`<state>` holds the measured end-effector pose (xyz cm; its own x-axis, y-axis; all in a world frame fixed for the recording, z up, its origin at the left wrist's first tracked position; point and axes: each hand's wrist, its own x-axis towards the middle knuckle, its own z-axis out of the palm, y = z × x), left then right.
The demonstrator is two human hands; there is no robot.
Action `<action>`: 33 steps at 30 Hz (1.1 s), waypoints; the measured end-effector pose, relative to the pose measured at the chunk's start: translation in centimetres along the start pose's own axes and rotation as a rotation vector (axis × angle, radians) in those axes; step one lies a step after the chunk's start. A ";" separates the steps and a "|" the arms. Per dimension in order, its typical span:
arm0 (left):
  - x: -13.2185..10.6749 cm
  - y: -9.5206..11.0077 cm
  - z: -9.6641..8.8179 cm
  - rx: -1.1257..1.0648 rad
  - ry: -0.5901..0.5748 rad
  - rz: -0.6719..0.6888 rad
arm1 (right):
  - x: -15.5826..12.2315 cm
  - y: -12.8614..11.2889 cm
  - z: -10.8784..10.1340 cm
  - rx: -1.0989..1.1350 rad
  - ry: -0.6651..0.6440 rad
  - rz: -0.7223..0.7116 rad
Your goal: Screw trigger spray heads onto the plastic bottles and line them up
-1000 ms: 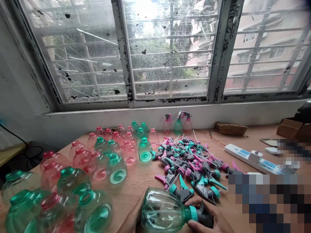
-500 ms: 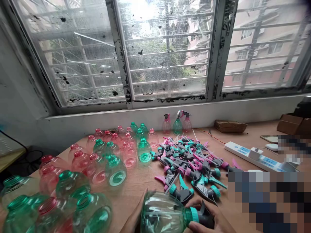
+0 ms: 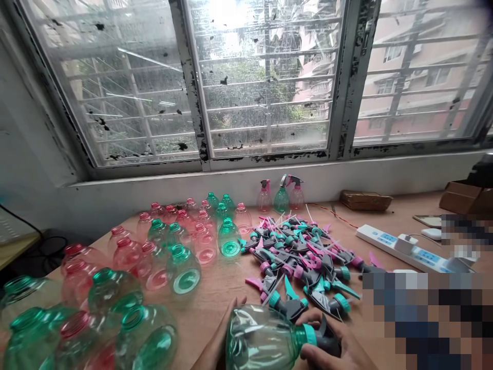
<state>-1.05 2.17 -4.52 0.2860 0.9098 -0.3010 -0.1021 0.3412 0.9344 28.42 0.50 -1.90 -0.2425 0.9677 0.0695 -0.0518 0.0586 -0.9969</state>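
1. Right hand is gripping spray head at neck of green bottle.
2. Left hand is apparently supporting bottle's base, fingers mostly hidden.
3. Bottle is lying sideways toward tabletop's near edge.

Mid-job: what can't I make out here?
Head view:
Left hand: mostly hidden behind the held bottle.
Held bottle: lower side cut off by the bottom edge.
Held spray head: partly covered by the right hand.
Spray-head pile: lower pieces buried under upper ones.
Table: right front masked by pixelation.
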 end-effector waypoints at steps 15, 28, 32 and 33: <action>-1.1 1.5 -0.6 0.128 -0.160 0.101 | -0.3 -0.3 0.3 0.060 0.009 0.101; -4.7 4.2 1.7 0.237 -0.175 0.202 | -0.3 -0.7 0.4 0.004 0.010 0.080; -5.4 4.7 2.7 0.233 -0.170 0.201 | -0.3 -0.8 0.3 0.003 0.013 0.078; -5.6 4.8 2.8 0.234 -0.184 0.195 | -0.3 -0.8 0.2 0.003 0.007 0.086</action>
<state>-0.42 -1.97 2.16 0.4519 0.8872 -0.0931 0.0434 0.0824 0.9957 28.34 0.14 -1.11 -0.2389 0.9709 -0.0171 -0.0337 -0.0259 -0.9991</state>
